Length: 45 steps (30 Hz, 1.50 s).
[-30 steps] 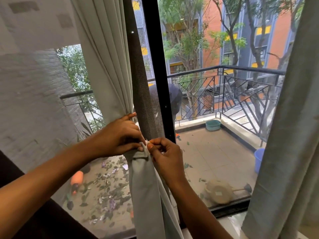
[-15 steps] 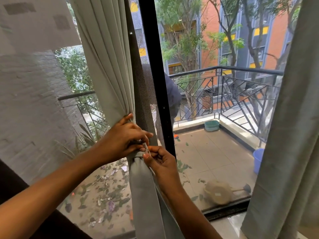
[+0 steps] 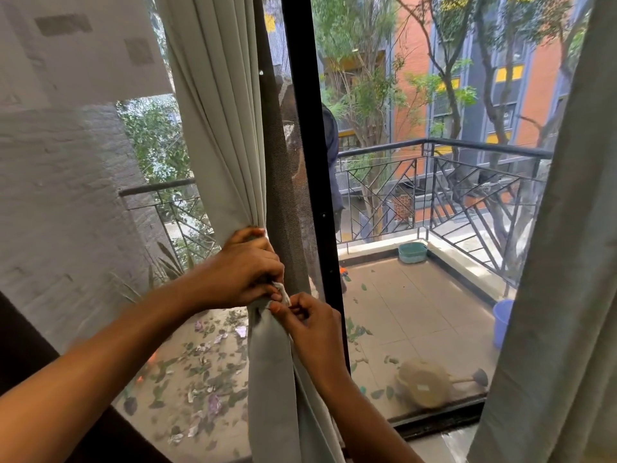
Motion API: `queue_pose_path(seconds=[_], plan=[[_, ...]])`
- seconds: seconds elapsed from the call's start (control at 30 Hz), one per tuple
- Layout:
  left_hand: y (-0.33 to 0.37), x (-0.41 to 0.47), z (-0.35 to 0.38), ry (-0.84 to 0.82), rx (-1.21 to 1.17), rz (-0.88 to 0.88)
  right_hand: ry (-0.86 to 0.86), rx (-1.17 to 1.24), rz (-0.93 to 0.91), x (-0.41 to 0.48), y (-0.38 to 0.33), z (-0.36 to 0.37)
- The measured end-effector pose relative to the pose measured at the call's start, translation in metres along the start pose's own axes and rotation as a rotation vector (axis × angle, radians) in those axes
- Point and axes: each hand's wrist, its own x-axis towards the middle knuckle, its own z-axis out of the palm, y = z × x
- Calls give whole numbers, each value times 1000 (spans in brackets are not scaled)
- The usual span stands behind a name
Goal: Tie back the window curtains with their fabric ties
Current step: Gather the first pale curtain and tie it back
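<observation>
The pale grey-green left curtain [image 3: 220, 111] is gathered into a narrow bundle in front of the black window post [image 3: 307, 135]. My left hand [image 3: 247, 272] grips the bunched cloth at its waist. A short pale end of the fabric tie [image 3: 283, 293] sticks out between my hands. My right hand [image 3: 310, 329] pinches that end just below my left fingers. Below the hands the curtain hangs straight down. Most of the tie is hidden under my fingers. The right curtain [image 3: 564, 262] hangs loose at the frame's right edge.
A mesh screen [image 3: 83, 202] covers the left window pane. Outside is a tiled balcony with a black railing [image 3: 444, 182], scattered leaves, a teal basin [image 3: 412, 252], a blue bucket [image 3: 502, 322] and a tan watering can [image 3: 427, 384]. A person in dark clothes [image 3: 332, 155] stands behind the post.
Both hands stay at the curtain's waist. My left fingers have curled tighter over the bundle, and my right hand has shifted slightly down and closer on the tie end.
</observation>
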Motion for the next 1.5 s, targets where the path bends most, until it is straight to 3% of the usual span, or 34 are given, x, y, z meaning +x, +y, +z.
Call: queue_pose_path(seconds=[0.27,0.43,0.57,0.7,0.77,0.83,0.93,0.97,1.0,1.1,1.17,1.27,1.4,1.47,1.5], plan=[[-5,-1,0,-35,-34,52,55,-125,-252,5,20,3],[-5,-3,7,81,-17,49,41,-322,-368,11,26,3],[1,-9,18,156,82,44,48,-371,-407,16,29,2],[2,-24,37,220,177,-43,-39,-450,-332,21,25,1],[5,-30,43,314,203,-143,-141,-631,-290,28,19,-4],[19,-36,49,532,115,-394,-206,-707,-252,33,15,-16],[39,-33,60,985,-321,-938,-173,-640,-239,49,11,-30],[37,-27,67,1052,-507,-1077,-156,-575,-216,60,11,-29],[33,-20,75,1052,-688,-1169,-175,-485,-165,74,12,-27],[30,6,98,813,-1207,-1280,-371,-256,8,103,10,-24],[40,19,115,740,-1349,-1295,-433,-274,-34,103,17,-26],[66,28,129,793,-1401,-1259,-434,-350,-168,89,32,-43],[107,44,132,759,-1454,-1416,-479,-298,-188,73,55,-74],[122,46,140,677,-1232,-1510,-572,-404,-175,66,63,-90],[130,44,145,717,-1044,-1586,-623,-476,-169,62,65,-100]])
